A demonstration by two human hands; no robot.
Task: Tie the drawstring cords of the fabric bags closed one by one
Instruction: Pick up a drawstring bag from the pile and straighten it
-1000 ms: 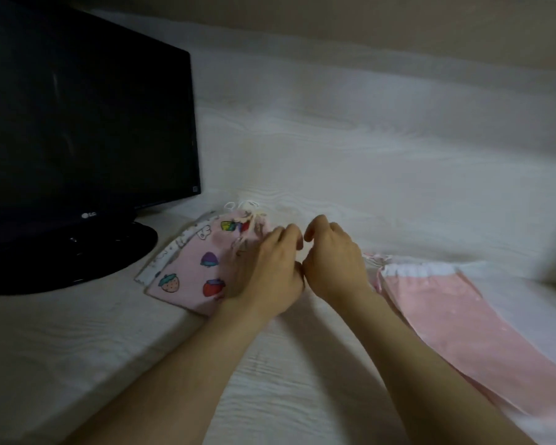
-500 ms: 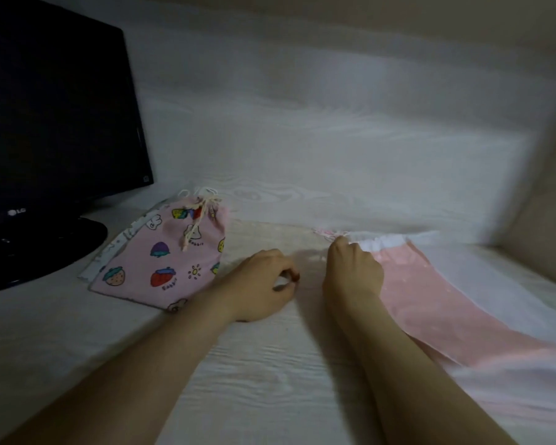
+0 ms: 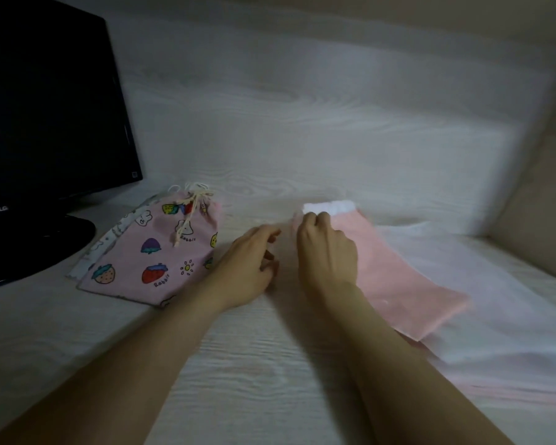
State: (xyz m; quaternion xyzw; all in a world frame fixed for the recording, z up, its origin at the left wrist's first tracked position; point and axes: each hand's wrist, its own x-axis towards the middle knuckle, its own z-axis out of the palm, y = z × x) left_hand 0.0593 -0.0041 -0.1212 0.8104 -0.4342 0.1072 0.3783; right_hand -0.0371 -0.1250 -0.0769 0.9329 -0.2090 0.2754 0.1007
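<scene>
On the head camera, two cloth bags lie flat on the white desk (image 3: pixel 254 374). What is inside them cannot be seen. The fruit bag (image 3: pixel 154 252) is on the left, and its top is pulled shut with a tied cream cord (image 3: pixel 191 203). A white bag (image 3: pixel 116 232) peeks out from under it.

The plain pink bag (image 3: pixel 398 277) with a white top edge lies on the right, on a white cloth (image 3: pixel 495 300). The right hand (image 3: pixel 326 252) grips its top corner with bent fingers. The left hand (image 3: pixel 247 268) is just beside it with loosely bent fingers. It is too blurry to tell if it holds anything.

A black monitor (image 3: pixel 45 107) stands at the far left.
</scene>
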